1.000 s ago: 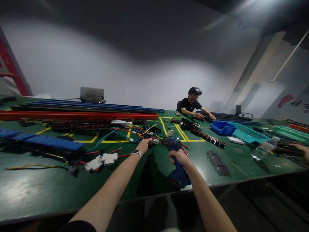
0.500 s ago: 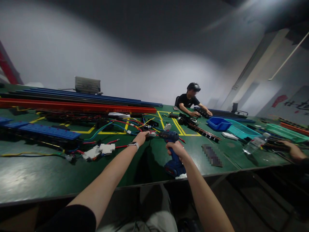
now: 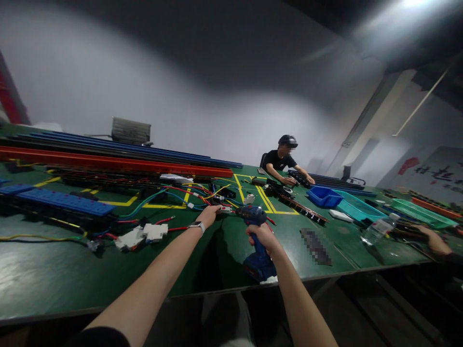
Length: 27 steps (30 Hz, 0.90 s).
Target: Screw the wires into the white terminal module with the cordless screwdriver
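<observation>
My right hand (image 3: 263,237) is wrapped around the handle of a blue cordless drill (image 3: 261,262), whose nose points left. Pinched in the fingers of my left hand (image 3: 209,217) is a small white circuit breaker (image 3: 226,210) with red on it. The drill's tip is at the right end of the breaker; whether they touch is too small to tell. Red, yellow and blue wires (image 3: 202,193) lie just beyond my left hand. More white circuit breakers (image 3: 155,232) with red leads rest on the table to the left of it.
Blue socket strips (image 3: 65,202) lie at the left, with long orange (image 3: 108,163) and blue rails behind. A phone-shaped blurred object (image 3: 315,246), a water bottle (image 3: 376,230) and blue (image 3: 323,196) and teal trays (image 3: 358,206) are on the right. A co-worker (image 3: 284,161) sits across; another person's hand (image 3: 432,239) is at far right.
The whole view has shifted slightly, so the table sits lower in it. Both my hands keep their holds on the circuit breaker and the drill, with little visible movement between them.
</observation>
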### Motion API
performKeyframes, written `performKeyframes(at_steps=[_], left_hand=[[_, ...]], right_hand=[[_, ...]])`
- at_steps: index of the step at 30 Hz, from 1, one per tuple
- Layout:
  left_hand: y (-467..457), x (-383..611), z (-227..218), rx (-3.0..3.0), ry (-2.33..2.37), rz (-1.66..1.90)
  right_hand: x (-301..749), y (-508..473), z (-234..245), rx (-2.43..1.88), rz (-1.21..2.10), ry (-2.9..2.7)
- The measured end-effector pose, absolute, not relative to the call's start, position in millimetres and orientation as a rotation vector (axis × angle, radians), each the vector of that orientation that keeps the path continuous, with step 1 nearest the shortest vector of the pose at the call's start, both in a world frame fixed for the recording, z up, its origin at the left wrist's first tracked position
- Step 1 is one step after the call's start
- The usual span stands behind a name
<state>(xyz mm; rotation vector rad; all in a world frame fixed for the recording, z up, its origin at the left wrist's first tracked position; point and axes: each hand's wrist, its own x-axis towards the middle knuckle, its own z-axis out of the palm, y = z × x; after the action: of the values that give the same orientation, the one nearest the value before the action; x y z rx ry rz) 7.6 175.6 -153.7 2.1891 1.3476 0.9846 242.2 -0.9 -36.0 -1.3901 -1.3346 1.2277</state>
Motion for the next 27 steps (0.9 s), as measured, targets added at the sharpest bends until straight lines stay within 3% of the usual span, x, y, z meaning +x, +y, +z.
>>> performKeyframes(at_steps=[27], left_hand=[[167.3,5.0,-143.1,2.229,1.31,0.953]], right_hand=[[241.0,0.1,-34.9,-1.406,1.201,-1.403]])
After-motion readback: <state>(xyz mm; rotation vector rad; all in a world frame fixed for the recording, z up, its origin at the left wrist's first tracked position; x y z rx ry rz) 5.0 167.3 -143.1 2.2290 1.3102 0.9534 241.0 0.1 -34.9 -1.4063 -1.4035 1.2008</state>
